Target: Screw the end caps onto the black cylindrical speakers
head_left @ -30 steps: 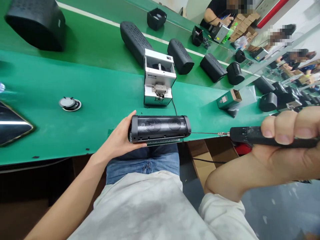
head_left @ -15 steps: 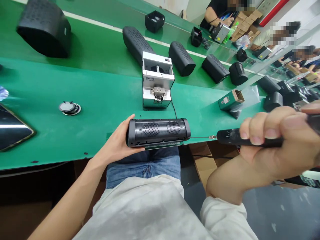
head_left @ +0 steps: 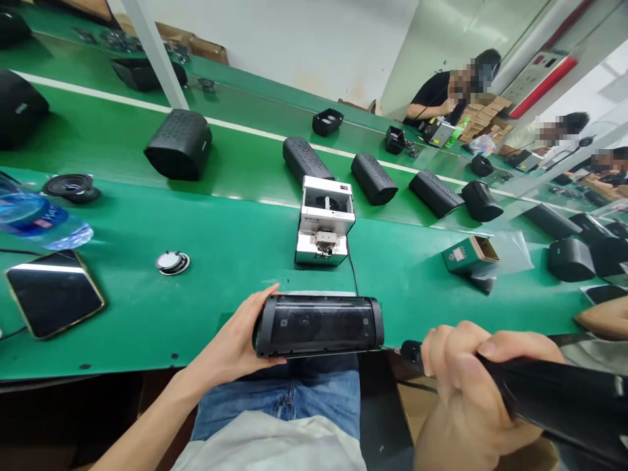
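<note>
My left hand (head_left: 240,337) is wrapped round the left end of a black speaker (head_left: 324,330) with round perforated grilles, held on its side at the table's front edge. In my right hand (head_left: 468,392) is a black electric screwdriver (head_left: 559,402), fingers closed round its body. Its thin bit points left and reaches the lower corner of the speaker's right end; whether it sits in a screw there I cannot tell. Just beyond the speaker stands a white screw feeder (head_left: 324,226).
On the green bench lie a phone (head_left: 53,294), a loose speaker driver (head_left: 173,262), a plastic bottle (head_left: 39,212) and a green box (head_left: 468,256). Several black speaker housings (head_left: 179,144) line the belt behind. A co-worker (head_left: 441,95) sits across; another person's arm (head_left: 606,318) is at right.
The view has shifted, so the bench appears lower. The speaker has rolled to show another face. The screwdriver is now angled, its bit at the speaker's lower right corner.
</note>
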{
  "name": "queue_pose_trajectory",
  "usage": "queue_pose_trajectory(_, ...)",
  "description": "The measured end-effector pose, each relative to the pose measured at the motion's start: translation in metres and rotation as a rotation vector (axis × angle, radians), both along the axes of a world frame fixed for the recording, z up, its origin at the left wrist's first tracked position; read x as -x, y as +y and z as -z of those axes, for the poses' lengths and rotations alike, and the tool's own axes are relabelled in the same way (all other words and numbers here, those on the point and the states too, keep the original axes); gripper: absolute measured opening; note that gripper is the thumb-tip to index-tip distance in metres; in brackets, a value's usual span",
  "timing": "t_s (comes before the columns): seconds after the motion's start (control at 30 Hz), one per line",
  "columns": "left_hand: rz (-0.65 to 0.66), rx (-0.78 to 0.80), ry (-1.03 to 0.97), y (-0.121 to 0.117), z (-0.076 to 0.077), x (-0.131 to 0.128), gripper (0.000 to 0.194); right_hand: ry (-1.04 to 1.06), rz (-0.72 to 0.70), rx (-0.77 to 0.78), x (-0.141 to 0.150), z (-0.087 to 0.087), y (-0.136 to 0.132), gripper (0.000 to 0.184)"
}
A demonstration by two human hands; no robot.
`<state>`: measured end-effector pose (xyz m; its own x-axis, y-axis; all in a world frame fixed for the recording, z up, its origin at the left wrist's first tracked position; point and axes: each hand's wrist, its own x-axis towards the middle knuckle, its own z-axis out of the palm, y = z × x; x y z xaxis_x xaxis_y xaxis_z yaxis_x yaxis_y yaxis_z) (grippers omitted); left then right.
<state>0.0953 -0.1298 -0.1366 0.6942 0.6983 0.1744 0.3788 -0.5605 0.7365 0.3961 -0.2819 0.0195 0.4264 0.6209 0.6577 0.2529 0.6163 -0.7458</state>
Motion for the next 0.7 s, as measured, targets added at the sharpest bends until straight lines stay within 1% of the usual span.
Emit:
queue_pose_trajectory(0.1,0.008,0.004,-0.009,0.000,0.000,0.000,0.127,-0.032,-0.047,-0.023,-0.002,0.001,0.000,0.034)
queue_pose_trajectory(0.23,0.002,0.025,-0.003,-0.001,0.002,0.001,0.129,-0.028,-0.083,-0.027,-0.006,0.002,-0.002,0.033)
queue_pose_trajectory(0.33,0.000,0.037,0.001,-0.001,0.005,0.003,0.132,0.023,-0.064,-0.021,-0.007,0.003,-0.005,0.032)
queue_pose_trajectory(0.4,0.004,0.053,-0.006,-0.001,0.008,0.005,0.137,0.043,-0.043,-0.017,-0.005,0.004,-0.005,0.030)
queue_pose_trajectory(0.47,0.019,0.076,-0.021,-0.001,0.011,0.006,0.145,0.043,-0.044,-0.010,-0.002,0.004,-0.001,0.026)
queue_pose_trajectory(0.53,0.042,0.094,-0.044,0.000,0.012,0.005,0.155,0.021,-0.073,0.013,0.002,-0.001,0.004,0.021)
queue_pose_trajectory(0.57,0.047,0.100,-0.056,0.000,0.012,0.004,0.157,0.011,-0.082,0.032,0.002,-0.004,0.005,0.018)
queue_pose_trajectory(0.63,0.038,0.111,-0.079,0.000,0.008,0.000,0.149,-0.011,-0.108,0.066,-0.007,-0.011,0.000,0.014)
queue_pose_trajectory(0.7,0.017,0.114,-0.106,-0.001,-0.001,-0.001,0.132,0.024,-0.151,0.076,-0.037,-0.013,-0.014,0.017)
